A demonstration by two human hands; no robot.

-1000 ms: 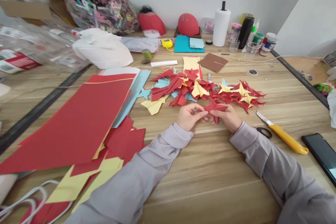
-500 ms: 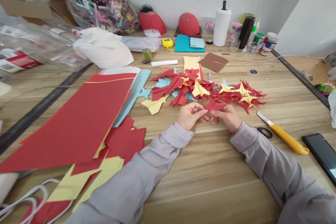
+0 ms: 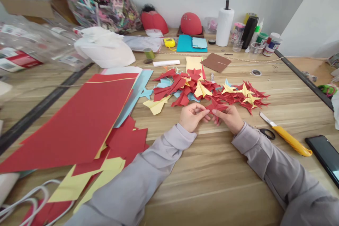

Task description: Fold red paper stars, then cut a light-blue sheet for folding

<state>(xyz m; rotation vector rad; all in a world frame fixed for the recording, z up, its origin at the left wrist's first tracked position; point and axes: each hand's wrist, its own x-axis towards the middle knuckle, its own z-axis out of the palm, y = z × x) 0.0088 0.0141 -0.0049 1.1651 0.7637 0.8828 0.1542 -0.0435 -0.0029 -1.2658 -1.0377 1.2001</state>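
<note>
A red folded paper star (image 3: 216, 106) is held between my two hands at the middle of the table. My left hand (image 3: 194, 116) pinches its left side between thumb and fingers. At its right lower edge, my right hand (image 3: 228, 117) grips it the same way. Just beyond the hands lies a pile of folded paper pieces (image 3: 180, 86), mostly red with some blue and yellow. Red and yellow paper stars (image 3: 246, 93) are heaped at its right end. A pale yellow folded piece (image 3: 156, 105) rests left of the hands.
Large red sheets (image 3: 76, 123) and paper scraps cover the left side. A yellow-handled knife (image 3: 291, 139), black-handled scissors (image 3: 267, 134) and a phone (image 3: 324, 157) lie at right. A white bottle (image 3: 224, 27), jars and a brown card (image 3: 216, 62) are farther back.
</note>
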